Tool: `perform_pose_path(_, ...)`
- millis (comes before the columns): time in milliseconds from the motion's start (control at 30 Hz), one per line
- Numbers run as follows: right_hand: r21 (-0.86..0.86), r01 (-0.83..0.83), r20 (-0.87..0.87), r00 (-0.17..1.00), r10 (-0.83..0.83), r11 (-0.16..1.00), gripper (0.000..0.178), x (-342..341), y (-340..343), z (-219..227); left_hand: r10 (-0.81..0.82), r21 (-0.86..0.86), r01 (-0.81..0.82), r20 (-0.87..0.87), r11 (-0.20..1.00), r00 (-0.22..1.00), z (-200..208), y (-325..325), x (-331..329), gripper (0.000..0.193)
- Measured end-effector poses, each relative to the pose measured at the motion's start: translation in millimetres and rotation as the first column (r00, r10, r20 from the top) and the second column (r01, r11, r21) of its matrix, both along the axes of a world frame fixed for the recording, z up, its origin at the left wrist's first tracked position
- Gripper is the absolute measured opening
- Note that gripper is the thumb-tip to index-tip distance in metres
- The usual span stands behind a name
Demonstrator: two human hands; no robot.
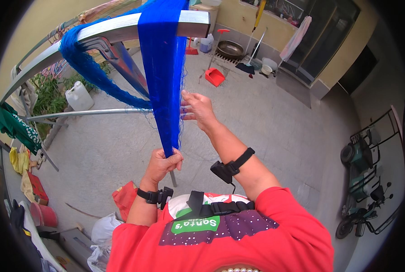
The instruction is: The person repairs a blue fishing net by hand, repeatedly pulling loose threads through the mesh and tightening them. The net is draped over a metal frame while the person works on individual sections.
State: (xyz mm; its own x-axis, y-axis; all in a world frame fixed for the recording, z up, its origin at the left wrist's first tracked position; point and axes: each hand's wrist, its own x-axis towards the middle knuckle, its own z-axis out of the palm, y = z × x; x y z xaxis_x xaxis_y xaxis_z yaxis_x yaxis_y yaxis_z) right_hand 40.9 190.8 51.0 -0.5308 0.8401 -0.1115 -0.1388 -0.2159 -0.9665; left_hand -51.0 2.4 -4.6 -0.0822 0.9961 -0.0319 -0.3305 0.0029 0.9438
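A wide skein of bright blue thread [161, 68] hangs over the metal bar [116, 28] of a frame and narrows toward its lower end. My left hand [159, 167] is closed around that lower end, drawing it together in a fist. Beside the skein's right edge is my right hand [201, 111], its fingers apart and the tips at some loose strands; I cannot tell how firmly they touch. A darker blue bundle of thread [87, 68] loops over the same bar to the left and passes behind the skein.
A thinner rail [89, 113] crosses below the bar. On the concrete yard stand a white jug [79, 96], a red dustpan [214, 77], a metal basin [230, 49] and a red bucket [44, 214]. Green cloth [16, 127] hangs at left; a parked electric scooter [365, 213] is at right.
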Motion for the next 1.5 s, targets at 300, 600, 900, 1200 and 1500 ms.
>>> perform_pose_path(300,0.158,0.104,0.016,0.994,-0.108,0.982,0.016,-27.3,19.8,-2.7,-0.006,-0.01,0.006,-0.005,1.0,1.0,-4.2,0.5,-5.3,0.017)
perform_pose_path(600,0.105,0.247,0.004,0.968,-0.249,0.963,0.016,3.0,30.5,-17.6,0.011,0.02,-0.011,0.019,1.0,1.0,-10.9,2.3,-16.3,0.025)
perform_pose_path(900,-0.108,0.189,-0.191,0.96,-0.207,0.976,0.016,27.4,21.0,-5.4,0.039,0.078,-0.043,0.058,0.996,0.998,-14.7,2.6,-19.8,0.025)
perform_pose_path(1200,-0.029,-0.019,-0.147,0.989,0.014,0.999,0.027,19.6,14.3,-4.2,-0.013,0.093,0.007,0.056,0.996,0.998,-13.8,-2.3,-4.0,0.033)
perform_pose_path(1500,-0.172,-0.406,0.12,0.896,0.428,0.897,0.042,19.5,-23.2,-15.1,-0.029,0.125,0.021,0.057,0.992,0.998,-17.7,0.3,-3.7,0.036)
